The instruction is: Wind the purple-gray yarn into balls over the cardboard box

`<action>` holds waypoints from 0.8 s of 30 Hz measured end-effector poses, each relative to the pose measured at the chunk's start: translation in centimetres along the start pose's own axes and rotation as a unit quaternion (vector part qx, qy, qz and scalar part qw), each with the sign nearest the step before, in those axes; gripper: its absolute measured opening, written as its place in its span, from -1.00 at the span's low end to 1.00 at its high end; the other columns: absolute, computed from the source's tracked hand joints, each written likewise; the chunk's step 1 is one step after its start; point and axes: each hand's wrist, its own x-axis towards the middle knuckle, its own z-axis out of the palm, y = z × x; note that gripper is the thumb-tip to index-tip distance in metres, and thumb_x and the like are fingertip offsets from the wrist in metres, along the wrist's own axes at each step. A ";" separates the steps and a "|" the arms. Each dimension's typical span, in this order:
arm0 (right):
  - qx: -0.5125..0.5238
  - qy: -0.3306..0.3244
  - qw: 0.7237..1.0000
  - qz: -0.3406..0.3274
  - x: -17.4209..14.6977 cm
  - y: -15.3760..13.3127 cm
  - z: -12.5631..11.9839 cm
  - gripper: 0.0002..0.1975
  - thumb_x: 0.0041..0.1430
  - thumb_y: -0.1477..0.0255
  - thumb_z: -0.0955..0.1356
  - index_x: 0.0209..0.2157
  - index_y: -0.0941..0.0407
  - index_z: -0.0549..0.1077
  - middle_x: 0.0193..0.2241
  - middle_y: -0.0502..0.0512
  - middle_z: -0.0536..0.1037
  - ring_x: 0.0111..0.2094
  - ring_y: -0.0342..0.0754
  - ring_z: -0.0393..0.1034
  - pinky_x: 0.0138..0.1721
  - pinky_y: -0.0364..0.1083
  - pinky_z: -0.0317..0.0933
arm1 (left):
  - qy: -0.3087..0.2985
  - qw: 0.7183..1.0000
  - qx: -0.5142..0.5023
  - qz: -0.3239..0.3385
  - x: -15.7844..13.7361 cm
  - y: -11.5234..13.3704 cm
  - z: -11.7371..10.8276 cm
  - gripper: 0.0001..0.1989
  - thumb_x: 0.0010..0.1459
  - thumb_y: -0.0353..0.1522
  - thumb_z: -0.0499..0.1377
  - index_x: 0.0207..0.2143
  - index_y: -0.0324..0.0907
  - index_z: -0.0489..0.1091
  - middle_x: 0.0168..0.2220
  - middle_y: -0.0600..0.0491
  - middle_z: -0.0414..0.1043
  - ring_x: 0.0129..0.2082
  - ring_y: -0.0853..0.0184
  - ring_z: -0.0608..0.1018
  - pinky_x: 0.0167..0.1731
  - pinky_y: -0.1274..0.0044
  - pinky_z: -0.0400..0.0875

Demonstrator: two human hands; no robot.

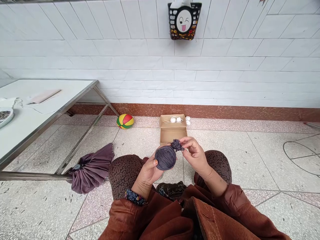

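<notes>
In front of the cardboard box (172, 135), left grip (149, 169) snug around yarn ball (165, 158), right grip (195, 154) tight on bunched yarn (177, 145).

White rectangular-tiled wall (140, 73) across the back, red-brown marbled skirting (225, 113) at its foot. Floor (225, 140): pale speckled terrazzo, large slabs, pinkish bands (97, 206). White-topped, metal-framed table (72, 87) on left. Black perforated plastic basket (184, 20), winking-face front, up on wall. Light even, bright.

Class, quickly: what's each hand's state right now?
Left hand: closed around the ball of dark yarn.
Right hand: closed, pinching the small dark bunched piece.
</notes>
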 end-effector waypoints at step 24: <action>-0.154 -0.053 0.982 0.096 0.8 0.3 -2.2 -0.73 0.27 0.51 0.22 -0.29 0.05 0.56 -0.30 0.08 0.55 -0.22 -0.03 0.45 -0.13 -0.01 0.29 | 0.101 0.985 -0.078 0.118 -0.4 1.8 0.8 -0.29 -0.14 -0.16 0.42 0.11 -0.12 0.44 0.01 -0.13 0.54 -0.18 0.16 0.60 -0.31 0.46 0.53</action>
